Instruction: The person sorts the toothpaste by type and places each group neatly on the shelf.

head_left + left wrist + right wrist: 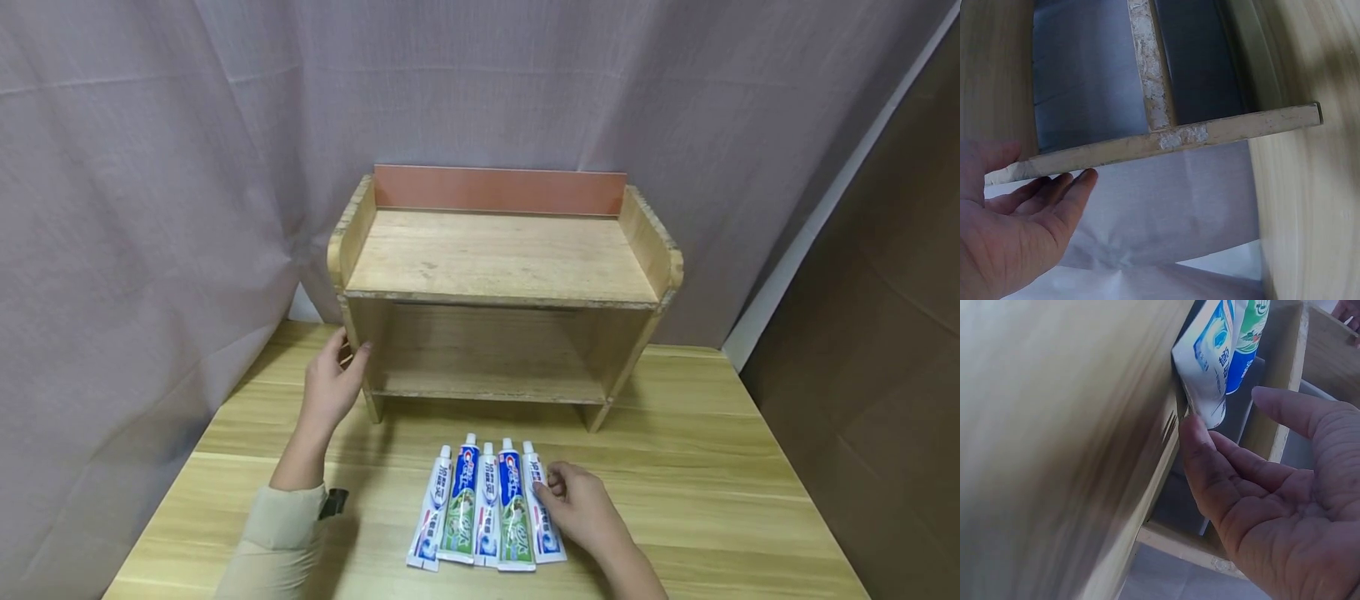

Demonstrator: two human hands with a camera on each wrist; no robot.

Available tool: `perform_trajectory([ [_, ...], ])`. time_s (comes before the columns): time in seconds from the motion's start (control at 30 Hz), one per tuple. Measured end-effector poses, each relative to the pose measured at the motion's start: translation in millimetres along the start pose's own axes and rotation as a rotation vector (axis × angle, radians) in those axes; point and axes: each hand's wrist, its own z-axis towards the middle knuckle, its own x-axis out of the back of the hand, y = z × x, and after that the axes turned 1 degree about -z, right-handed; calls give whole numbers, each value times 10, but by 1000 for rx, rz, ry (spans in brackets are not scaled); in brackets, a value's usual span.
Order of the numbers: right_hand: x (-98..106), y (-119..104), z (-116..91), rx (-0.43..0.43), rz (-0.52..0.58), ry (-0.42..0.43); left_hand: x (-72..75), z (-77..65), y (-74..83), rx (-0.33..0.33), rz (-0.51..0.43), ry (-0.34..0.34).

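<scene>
With thumb and fingers on either side, my left hand (331, 388) holds the left side panel (1110, 149) of a small wooden two-tier shelf (495, 258). Five slender toothpaste tubes lie side by side on the table before it, caps toward the shelf; blue-and-green tubes (514, 508) alternate with white ones (432, 512). My right hand (583, 507) is at the rightmost white tube (542, 517). In the right wrist view, a fingertip meets the edge of that white tube (1210, 369), while the thumb stands apart from the fingers.
The shelf stands on a wood-grain table (720, 467), with a reddish-brown back strip (498, 190) along its top. Behind hangs a grey-mauve curtain (465, 83). A dark brown panel (870, 275) borders the table's right side.
</scene>
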Motion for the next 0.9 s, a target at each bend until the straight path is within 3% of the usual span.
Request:
perform_trajectory([
  [0.9, -101, -76, 15, -110, -72, -106, 30, -20, -87, -74, 65, 9],
])
